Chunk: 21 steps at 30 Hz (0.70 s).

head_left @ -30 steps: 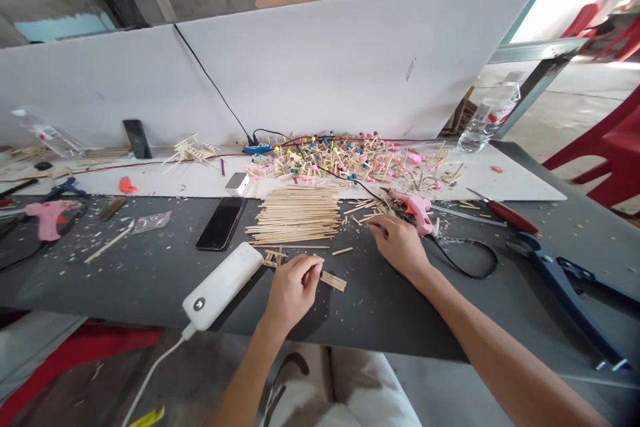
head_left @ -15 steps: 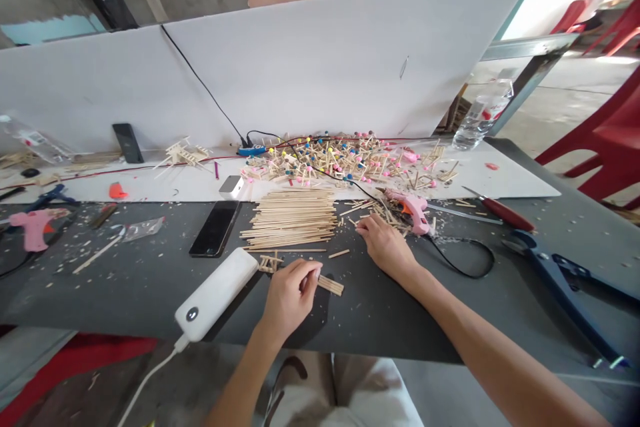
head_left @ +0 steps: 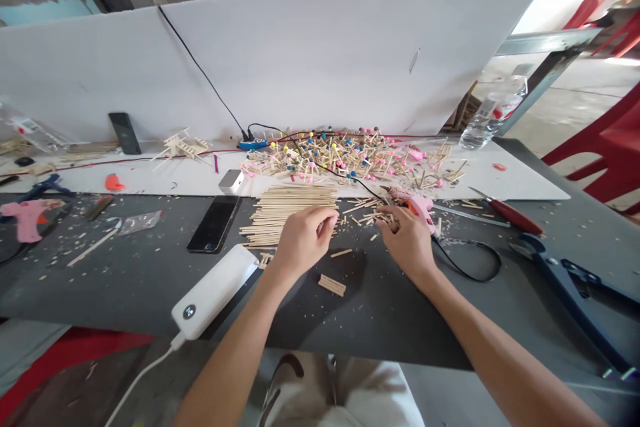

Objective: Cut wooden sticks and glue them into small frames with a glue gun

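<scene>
Reaching: L hand [head_left: 305,237] at wood sticks [head_left: 270,217]; R hand [head_left: 406,239] by glue gun [head_left: 423,208]

Your left hand [head_left: 305,237] and right hand [head_left: 407,239] reach forward side by side, palms down, well apart from each other. The left fingers [head_left: 327,217] curl inward toward the right hand, and the right fingers [head_left: 387,215] bend down and point back toward the left. Both bare forearms [head_left: 235,353] angle inward from the lower corners of your view, wrists slightly raised.
</scene>
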Motion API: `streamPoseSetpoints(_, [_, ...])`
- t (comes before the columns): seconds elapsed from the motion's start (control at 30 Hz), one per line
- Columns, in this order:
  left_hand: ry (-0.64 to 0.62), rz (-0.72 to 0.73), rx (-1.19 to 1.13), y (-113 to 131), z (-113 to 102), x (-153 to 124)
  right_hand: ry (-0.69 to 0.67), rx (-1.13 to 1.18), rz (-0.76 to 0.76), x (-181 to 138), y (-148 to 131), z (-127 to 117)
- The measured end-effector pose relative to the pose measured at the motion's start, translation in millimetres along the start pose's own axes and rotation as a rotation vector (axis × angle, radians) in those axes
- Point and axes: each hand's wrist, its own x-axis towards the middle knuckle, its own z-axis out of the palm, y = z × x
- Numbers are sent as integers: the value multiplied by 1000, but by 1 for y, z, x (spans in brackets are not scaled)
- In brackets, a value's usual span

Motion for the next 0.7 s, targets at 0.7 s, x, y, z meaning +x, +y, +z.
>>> streamPoseSetpoints(0.7, [284, -82, -8, -16, 16, -17, -911, 85, -246, -29, -69, 6])
